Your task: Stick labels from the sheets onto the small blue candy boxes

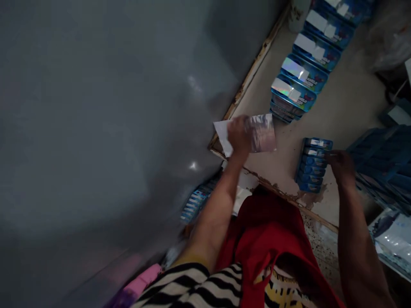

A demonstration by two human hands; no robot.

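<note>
Dim overall; the left hand (239, 134) blurs by the near left corner of the table (340, 98), and glare spots the wall (96, 107) beside it.

Grey wall (96, 107) that filled the left, pink object (145, 276) that showed below — partly hidden, crumpled plastic (390, 47) that lay upper right

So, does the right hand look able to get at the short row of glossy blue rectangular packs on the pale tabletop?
Likely yes: the right hand is beside the short row of packs and nothing appears to block it, though the dim picture leaves actual contact unclear.
</note>
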